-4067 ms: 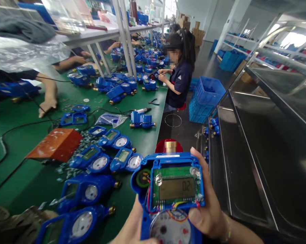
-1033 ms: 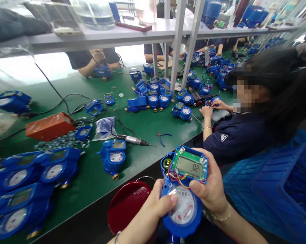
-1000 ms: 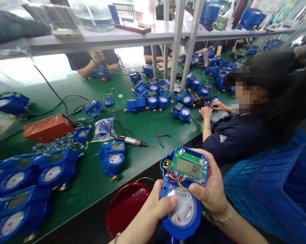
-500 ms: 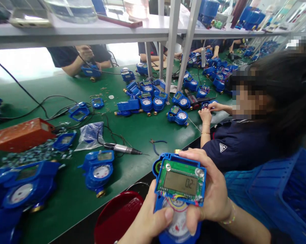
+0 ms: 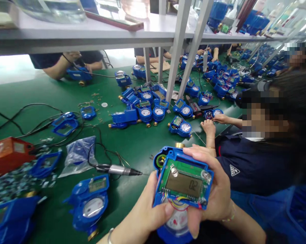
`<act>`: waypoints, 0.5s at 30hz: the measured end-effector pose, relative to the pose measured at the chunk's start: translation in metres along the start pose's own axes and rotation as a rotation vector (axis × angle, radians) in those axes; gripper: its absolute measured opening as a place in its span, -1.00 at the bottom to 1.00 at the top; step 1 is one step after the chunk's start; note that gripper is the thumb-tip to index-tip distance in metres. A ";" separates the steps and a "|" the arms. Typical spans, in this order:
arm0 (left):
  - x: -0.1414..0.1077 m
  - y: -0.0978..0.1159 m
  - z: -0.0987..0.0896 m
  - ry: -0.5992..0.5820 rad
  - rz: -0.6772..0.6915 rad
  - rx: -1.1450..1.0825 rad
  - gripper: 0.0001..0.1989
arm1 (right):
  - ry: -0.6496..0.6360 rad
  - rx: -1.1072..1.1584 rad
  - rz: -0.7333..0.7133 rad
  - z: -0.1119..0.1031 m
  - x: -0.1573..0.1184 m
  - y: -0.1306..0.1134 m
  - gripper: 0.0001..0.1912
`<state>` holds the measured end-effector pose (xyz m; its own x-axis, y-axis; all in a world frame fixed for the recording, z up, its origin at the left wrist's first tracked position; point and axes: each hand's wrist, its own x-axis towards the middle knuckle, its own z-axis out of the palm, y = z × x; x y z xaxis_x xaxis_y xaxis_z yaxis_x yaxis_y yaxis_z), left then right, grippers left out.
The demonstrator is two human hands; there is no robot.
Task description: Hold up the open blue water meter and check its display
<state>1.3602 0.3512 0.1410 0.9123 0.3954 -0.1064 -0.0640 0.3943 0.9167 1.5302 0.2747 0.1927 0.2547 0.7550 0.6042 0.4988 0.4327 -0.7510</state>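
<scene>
Green bench (image 5: 53, 95) carries blue meters (image 5: 145, 110), a screwdriver (image 5: 117, 169), cables (image 5: 28, 117)

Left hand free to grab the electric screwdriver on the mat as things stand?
Probably not as it stands: the left hand is clamped on the open water meter, shared with the right hand. The electric screwdriver lies close by on the green mat, with nothing between them.

An assembly workshop: a long green bench (image 5: 66, 98) crowded with blue water meters (image 5: 145, 113).

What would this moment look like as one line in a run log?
hands: left hand and right hand both grip open blue water meter | display: lit | nearby: electric screwdriver on green table
</scene>
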 end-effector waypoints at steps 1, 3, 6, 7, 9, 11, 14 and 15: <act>0.007 0.008 -0.009 -0.001 0.009 0.030 -0.17 | 0.020 -0.007 -0.012 0.003 0.010 0.002 -0.14; 0.018 0.026 -0.022 -0.006 0.012 0.089 -0.14 | 0.036 -0.028 -0.043 0.009 0.029 0.005 -0.14; 0.031 0.048 -0.031 0.034 -0.004 0.141 -0.15 | 0.032 -0.073 -0.073 0.012 0.048 0.013 -0.14; 0.035 0.053 -0.032 0.049 -0.001 0.145 -0.17 | 0.033 -0.081 -0.073 0.012 0.052 0.016 -0.14; 0.040 0.056 -0.033 0.059 0.025 0.155 -0.19 | 0.025 -0.083 -0.064 0.010 0.058 0.022 -0.15; 0.043 0.054 -0.032 0.066 0.048 0.175 -0.22 | 0.006 -0.069 -0.063 0.007 0.062 0.026 -0.16; 0.043 0.050 -0.027 0.080 0.059 0.209 -0.22 | -0.035 -0.028 -0.079 0.002 0.068 0.029 -0.16; 0.042 0.050 -0.024 0.094 0.057 0.215 -0.23 | -0.046 -0.015 -0.086 0.000 0.069 0.028 -0.16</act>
<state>1.3855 0.4071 0.1736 0.8674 0.4916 -0.0778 -0.0178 0.1869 0.9822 1.5615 0.3394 0.2130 0.1721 0.7371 0.6535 0.5296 0.4902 -0.6923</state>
